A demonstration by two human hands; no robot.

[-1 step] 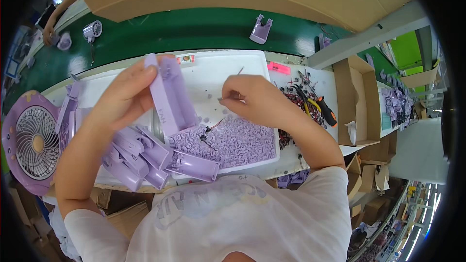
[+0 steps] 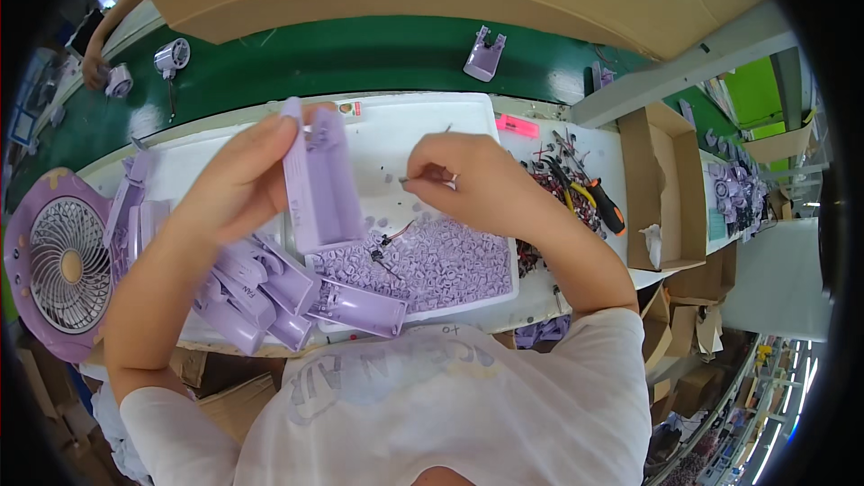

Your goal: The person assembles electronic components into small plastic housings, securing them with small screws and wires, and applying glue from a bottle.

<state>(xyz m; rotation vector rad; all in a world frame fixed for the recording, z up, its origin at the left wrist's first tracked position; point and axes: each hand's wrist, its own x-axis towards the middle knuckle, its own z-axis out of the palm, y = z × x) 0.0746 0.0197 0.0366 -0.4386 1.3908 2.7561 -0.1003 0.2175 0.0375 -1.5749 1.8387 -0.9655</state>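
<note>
My left hand point(image 2: 247, 175) is closed around the upper end of a lilac plastic housing point(image 2: 328, 189), a long open shell held tilted above a white tray point(image 2: 423, 112). Its hollow side faces right. To the right of it, my right hand point(image 2: 463, 175) is closed in a pinch, apart from the housing. A tiny dark tip shows at its fingertips, too small to name. Below both hands, many small lilac plastic pieces point(image 2: 441, 265) fill the near part of the tray. A small wired part point(image 2: 382, 256) lies on them.
More lilac housings point(image 2: 243, 288) are piled at the left, near a purple fan point(image 2: 67, 256). Right of the tray are wired parts point(image 2: 576, 202), pliers point(image 2: 562, 182), an orange-black screwdriver point(image 2: 607, 207) and a cardboard box point(image 2: 666, 189). A co-worker's hand point(image 2: 93, 70) is beyond the green belt point(image 2: 333, 54).
The housing in my left hand has turned slightly more upright. My right hand has shifted a little left. A round lilac part by the co-worker's hand has turned.
</note>
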